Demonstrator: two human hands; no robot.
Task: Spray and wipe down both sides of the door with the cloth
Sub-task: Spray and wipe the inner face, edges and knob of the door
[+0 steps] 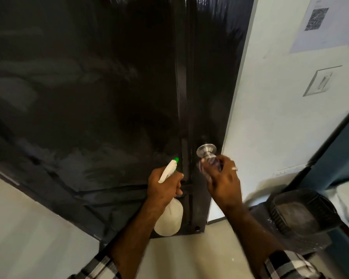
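Your left hand [165, 184] grips the bottle [169, 216] by its neck; your right hand [222, 178] closes on the knob [206, 151]. The door [89, 87] before you shows wipe streaks, so this side looks done. No cloth visible; the other side remains.

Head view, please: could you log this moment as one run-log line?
left hand: holds spray bottle | right hand: grips door knob | door: black | cloth: unseen
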